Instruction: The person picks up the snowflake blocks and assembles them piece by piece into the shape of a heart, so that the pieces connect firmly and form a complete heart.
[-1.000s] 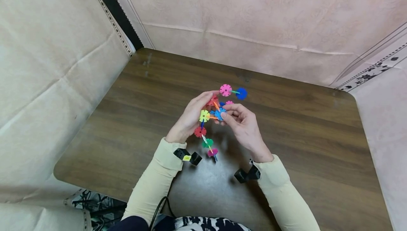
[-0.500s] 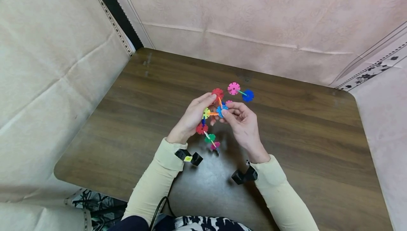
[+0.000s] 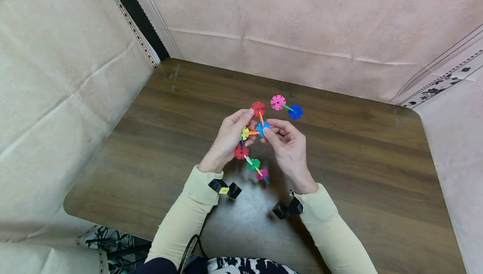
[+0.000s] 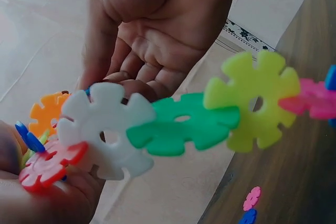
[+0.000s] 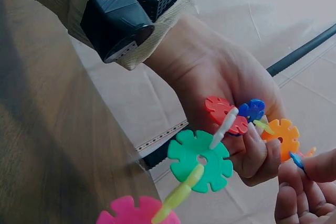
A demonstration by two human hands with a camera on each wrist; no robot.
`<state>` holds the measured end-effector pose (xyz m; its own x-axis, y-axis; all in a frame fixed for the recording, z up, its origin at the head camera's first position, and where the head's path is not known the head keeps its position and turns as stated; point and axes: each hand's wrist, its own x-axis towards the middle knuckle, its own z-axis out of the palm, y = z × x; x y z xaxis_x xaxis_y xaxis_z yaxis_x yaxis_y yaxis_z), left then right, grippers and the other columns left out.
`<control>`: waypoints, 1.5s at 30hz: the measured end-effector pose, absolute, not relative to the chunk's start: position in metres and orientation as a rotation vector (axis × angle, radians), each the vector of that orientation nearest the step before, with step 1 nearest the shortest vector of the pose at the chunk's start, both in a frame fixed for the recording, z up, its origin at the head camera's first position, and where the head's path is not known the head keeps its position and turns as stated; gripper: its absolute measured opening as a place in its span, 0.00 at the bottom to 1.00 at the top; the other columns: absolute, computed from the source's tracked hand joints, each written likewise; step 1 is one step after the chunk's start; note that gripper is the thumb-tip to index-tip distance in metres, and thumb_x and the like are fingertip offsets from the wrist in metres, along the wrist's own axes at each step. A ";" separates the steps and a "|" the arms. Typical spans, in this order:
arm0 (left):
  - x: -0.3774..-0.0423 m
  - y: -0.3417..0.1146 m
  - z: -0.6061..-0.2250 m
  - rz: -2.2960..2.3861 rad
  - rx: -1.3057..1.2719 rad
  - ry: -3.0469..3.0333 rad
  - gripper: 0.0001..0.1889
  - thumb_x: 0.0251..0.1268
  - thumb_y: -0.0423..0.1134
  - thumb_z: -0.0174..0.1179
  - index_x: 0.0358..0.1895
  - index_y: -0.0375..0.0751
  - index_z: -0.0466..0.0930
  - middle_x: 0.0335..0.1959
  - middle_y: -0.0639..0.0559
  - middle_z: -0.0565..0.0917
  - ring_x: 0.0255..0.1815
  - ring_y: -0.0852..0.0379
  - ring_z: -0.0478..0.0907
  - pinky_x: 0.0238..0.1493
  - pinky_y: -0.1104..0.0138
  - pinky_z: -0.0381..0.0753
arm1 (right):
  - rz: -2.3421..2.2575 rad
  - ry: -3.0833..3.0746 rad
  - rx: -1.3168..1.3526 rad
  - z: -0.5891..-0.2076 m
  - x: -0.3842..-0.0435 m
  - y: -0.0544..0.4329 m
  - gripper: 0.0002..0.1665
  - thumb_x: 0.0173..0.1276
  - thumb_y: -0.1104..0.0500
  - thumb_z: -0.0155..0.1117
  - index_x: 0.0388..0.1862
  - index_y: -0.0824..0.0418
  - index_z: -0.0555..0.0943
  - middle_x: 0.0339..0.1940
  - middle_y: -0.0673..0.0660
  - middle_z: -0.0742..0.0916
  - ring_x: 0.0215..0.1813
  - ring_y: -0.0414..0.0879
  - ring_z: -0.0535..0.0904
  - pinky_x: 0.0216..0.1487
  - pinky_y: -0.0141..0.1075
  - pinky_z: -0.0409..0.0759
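Both hands hold a chain of notched plastic discs that interlock edge to face, in several colours. My left hand grips it near the yellow disc, its thumb tip by the red disc at the top. Between thumb and fingers, my right hand pinches the light blue disc, which has two orange discs slotted into it. Below the left hand trails a tail with a red disc, a green disc and a white disc. In the right wrist view, curled left fingers lie by an orange disc.
Beyond the hands are a pink disc and a dark blue disc joined by a green one; any link to the chain is hidden. Below lies a brown wooden table. Pale cloth hangs behind it.
The left thumb has slid down, uncovering the top red disc. The light blue disc has shifted slightly away from me. The tail and the far pink and blue discs have swung right.
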<state>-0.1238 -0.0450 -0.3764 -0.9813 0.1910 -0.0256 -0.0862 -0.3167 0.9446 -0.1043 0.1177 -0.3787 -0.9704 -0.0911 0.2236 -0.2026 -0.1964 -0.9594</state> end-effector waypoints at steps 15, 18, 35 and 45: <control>-0.122 -0.042 -0.375 2.420 0.054 1.817 0.13 0.77 0.40 0.48 0.52 0.36 0.76 0.26 0.50 0.73 0.19 0.57 0.69 0.20 0.73 0.71 | 2.239 -2.002 0.338 -0.381 -0.101 0.116 0.15 0.67 0.64 0.66 0.50 0.68 0.79 0.35 0.63 0.83 0.32 0.58 0.81 0.39 0.38 0.85; -0.122 -0.042 -0.374 2.404 0.031 1.832 0.12 0.77 0.38 0.48 0.53 0.35 0.76 0.26 0.49 0.73 0.19 0.58 0.69 0.20 0.73 0.72 | 2.213 -2.026 0.368 -0.382 -0.102 0.117 0.14 0.66 0.63 0.66 0.50 0.68 0.80 0.34 0.63 0.83 0.31 0.59 0.80 0.38 0.38 0.84; -0.117 -0.036 -0.374 2.560 -0.022 1.712 0.16 0.76 0.38 0.49 0.57 0.30 0.74 0.26 0.50 0.72 0.23 0.58 0.69 0.23 0.73 0.73 | 2.289 -1.900 0.437 -0.384 -0.102 0.116 0.13 0.66 0.66 0.66 0.48 0.70 0.78 0.35 0.67 0.84 0.31 0.52 0.84 0.41 0.40 0.85; -0.116 -0.037 -0.376 2.466 0.038 1.870 0.13 0.75 0.37 0.51 0.54 0.33 0.77 0.27 0.48 0.74 0.24 0.57 0.72 0.25 0.72 0.77 | 2.187 -1.960 0.442 -0.381 -0.101 0.118 0.13 0.66 0.69 0.64 0.49 0.72 0.78 0.36 0.64 0.84 0.31 0.49 0.82 0.38 0.34 0.84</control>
<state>-0.1159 -0.0367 -0.3759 -0.9986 0.0517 -0.0087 -0.0224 -0.2691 0.9628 -0.1014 0.1182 -0.3813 -0.9412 -0.0692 0.3306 -0.3211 -0.1207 -0.9393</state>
